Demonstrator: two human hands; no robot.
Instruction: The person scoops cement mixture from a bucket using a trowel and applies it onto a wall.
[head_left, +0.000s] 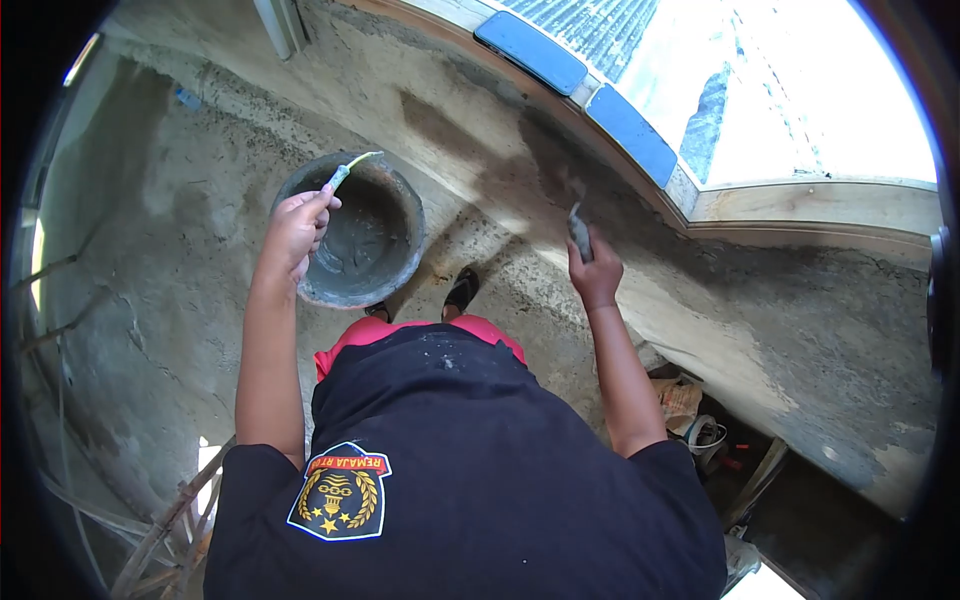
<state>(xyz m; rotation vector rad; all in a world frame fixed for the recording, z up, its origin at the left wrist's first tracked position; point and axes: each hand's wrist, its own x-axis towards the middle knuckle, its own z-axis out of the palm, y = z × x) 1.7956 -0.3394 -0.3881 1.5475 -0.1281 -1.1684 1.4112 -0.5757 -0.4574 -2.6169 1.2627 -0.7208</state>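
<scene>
In the head view, my left hand (293,235) is closed around a slim tool with a pale green handle (340,177) and a thin yellow-green end, whose kind I cannot make out. It is held over the near left rim of a round, mortar-smeared tub (413,245) with wet grey mortar (360,240) inside. My right hand (596,268) grips a trowel (578,229) by its grey, dirty handle. Its curved metal neck points up toward the wall, and the blade blurs into the plaster behind it.
A plastered wall (720,310) with darker damp patches runs along the right, below a wooden window frame (800,208). Two phones (531,50) lie on the sill. Wooden poles (165,535) stand at lower left; a white bucket (704,436) sits at lower right.
</scene>
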